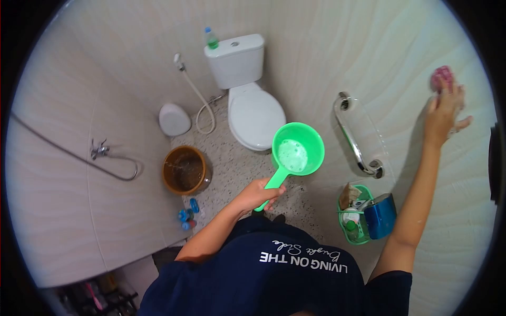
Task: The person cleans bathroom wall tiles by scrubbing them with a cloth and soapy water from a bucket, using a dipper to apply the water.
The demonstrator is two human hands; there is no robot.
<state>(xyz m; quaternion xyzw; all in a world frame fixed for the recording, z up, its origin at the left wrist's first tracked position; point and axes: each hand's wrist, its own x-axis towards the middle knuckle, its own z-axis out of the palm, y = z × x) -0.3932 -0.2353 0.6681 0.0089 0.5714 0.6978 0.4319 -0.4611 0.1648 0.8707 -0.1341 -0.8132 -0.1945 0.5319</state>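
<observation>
My left hand is closed around the handle of a green plastic water dipper. Whitish, bubbly liquid shows in the bottom of its bowl, which is held out in front of my body near the toilet seat. High on the right wall, my right hand presses a pink scrubber to the tiles. The fingertips rest on the scrubber, while some of the other fingers are spread away from it.
A chrome grab bar is on the right wall, above a green basket of bottles and a blue metallic container. Ahead stands a white toilet with a green bottle on its tank. A brown bucket stands at left.
</observation>
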